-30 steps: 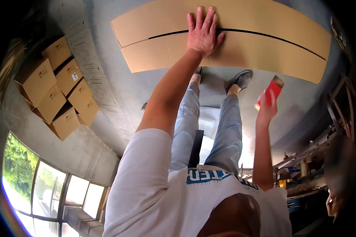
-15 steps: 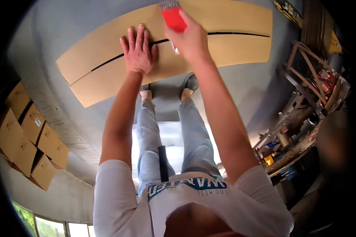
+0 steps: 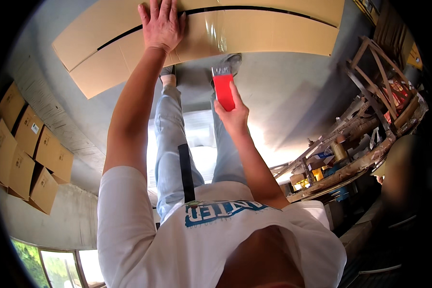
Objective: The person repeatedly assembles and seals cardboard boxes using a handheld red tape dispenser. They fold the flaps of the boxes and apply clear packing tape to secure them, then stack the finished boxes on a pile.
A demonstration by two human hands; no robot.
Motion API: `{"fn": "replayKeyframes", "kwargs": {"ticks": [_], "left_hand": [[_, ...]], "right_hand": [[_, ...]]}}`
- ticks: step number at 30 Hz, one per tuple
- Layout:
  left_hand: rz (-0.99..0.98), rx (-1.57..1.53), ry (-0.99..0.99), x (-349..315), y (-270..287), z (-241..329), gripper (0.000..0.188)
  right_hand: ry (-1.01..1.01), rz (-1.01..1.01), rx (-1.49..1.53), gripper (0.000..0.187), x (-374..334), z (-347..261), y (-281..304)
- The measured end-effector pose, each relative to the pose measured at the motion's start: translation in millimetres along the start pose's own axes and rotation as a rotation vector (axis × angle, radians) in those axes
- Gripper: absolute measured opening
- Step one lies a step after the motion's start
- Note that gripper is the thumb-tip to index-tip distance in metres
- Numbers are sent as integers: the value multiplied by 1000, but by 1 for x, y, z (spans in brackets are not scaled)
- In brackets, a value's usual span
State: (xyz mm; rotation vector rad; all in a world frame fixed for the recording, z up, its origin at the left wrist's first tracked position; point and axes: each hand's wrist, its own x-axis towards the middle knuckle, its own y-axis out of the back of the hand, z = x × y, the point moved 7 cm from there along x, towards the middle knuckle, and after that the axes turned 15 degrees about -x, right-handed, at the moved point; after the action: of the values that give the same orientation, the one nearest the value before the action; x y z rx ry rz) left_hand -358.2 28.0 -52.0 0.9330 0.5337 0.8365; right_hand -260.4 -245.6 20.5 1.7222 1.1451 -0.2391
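A flat brown cardboard box (image 3: 273, 33) lies on the grey floor in front of my feet, its two flaps meeting at a dark seam. My left hand (image 3: 161, 24) presses flat on the flaps, fingers spread across the seam. My right hand (image 3: 235, 117) grips a red tape dispenser (image 3: 223, 89), held in the air just short of the box's near edge. A strip of clear shiny tape (image 3: 217, 36) runs across the seam and down toward the dispenser. My legs in light blue jeans (image 3: 173, 144) stand between my arms.
Several closed cardboard boxes (image 3: 24, 149) are stacked along the wall at the left. A cluttered wooden bench and frames (image 3: 365, 139) fill the right side. Windows (image 3: 57, 264) show at the lower left. Bare concrete floor (image 3: 293, 91) lies beside the box.
My right hand brought the dispenser onto the seam, then drew it back toward me, leaving clear tape across the flaps. My left hand stayed pressed on the box.
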Motion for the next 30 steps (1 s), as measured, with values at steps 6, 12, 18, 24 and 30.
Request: {"fn": "replayKeyframes", "kwargs": {"ticks": [6, 12, 18, 24, 30], "left_hand": [[78, 19, -35, 4, 5, 4, 66], [204, -2, -123, 13, 27, 12, 58], [-7, 51, -44, 111, 22, 38, 59], [-245, -93, 201, 162, 20, 18, 45], [379, -213, 179, 122, 80, -46, 39]], "right_hand": [[-137, -150, -35, 67, 52, -22, -1], [-168, -279, -363, 68, 107, -58, -3], [-215, -338, -244, 46, 132, -15, -73], [-461, -341, 81, 31, 143, -28, -66], [129, -529, -383, 56, 79, -56, 1]]}}
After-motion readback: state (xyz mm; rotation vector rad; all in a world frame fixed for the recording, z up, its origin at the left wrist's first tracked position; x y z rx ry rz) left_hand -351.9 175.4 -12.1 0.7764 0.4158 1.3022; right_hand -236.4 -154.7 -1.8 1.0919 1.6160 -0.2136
